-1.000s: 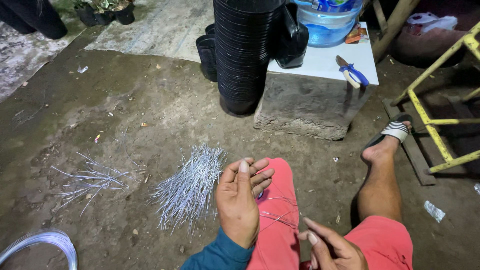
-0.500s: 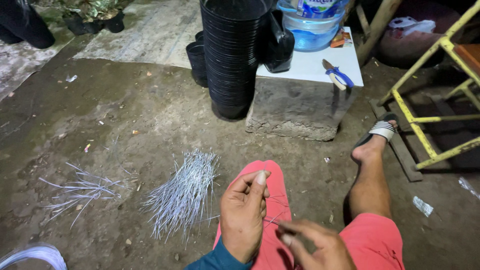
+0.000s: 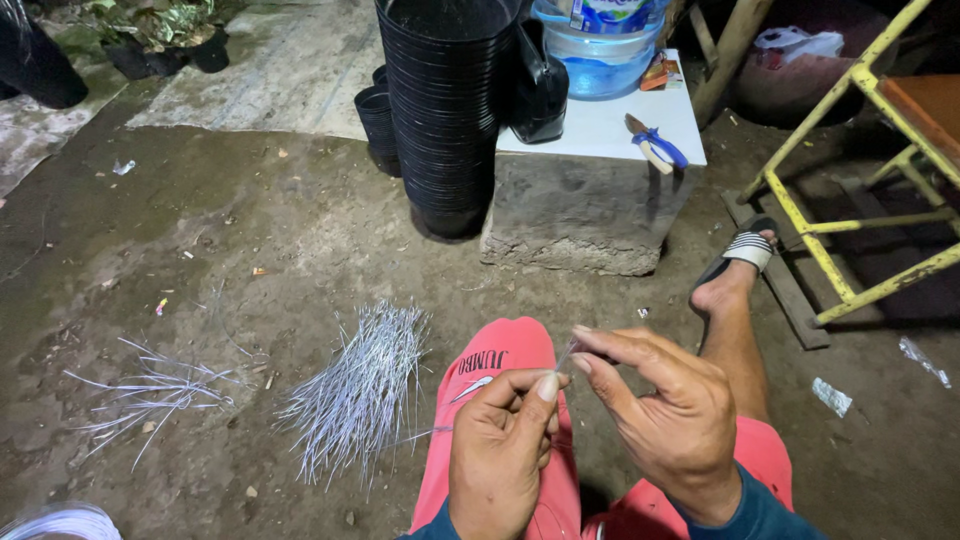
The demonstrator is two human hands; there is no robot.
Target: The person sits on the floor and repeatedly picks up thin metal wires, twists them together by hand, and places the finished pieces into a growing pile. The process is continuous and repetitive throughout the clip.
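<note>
Head view, looking down at a seated person's lap over a dirt floor (image 3: pixel 250 240). The left hand (image 3: pixel 497 450) sits at about 6 o'clock, its thumb and forefinger pressed together on a thin silvery wire (image 3: pixel 566 356). The right hand (image 3: pixel 668 415), just to the 3 o'clock side of it, pinches the same wire between thumb and forefinger, so the two sets of fingertips nearly touch above the knee. The wire is short and fine; how it is bent cannot be told. Both hands hover over red shorts (image 3: pixel 500 370).

On the ground at 9 o'clock from the left hand lies a fanned bundle of cut wires (image 3: pixel 362 390), near the knee but apart from it. Farther out toward 9 o'clock a looser scatter of wires (image 3: pixel 150 390) lies on the dirt, well apart from the bundle.

At 12 o'clock stands a tall stack of black pots (image 3: pixel 445 110), with a shorter stack (image 3: pixel 378 118) just behind it on the 9 o'clock side. Beside the tall stack is a concrete block (image 3: pixel 575 215) topped by a white surface (image 3: pixel 610 130). On that surface rest blue-handled pliers (image 3: pixel 655 148) and a large clear water jug (image 3: pixel 600 55). At 2 o'clock the person's bare leg stretches out to a foot in a striped sandal (image 3: pixel 745 250), touching a yellow metal frame (image 3: pixel 830 210).
</note>
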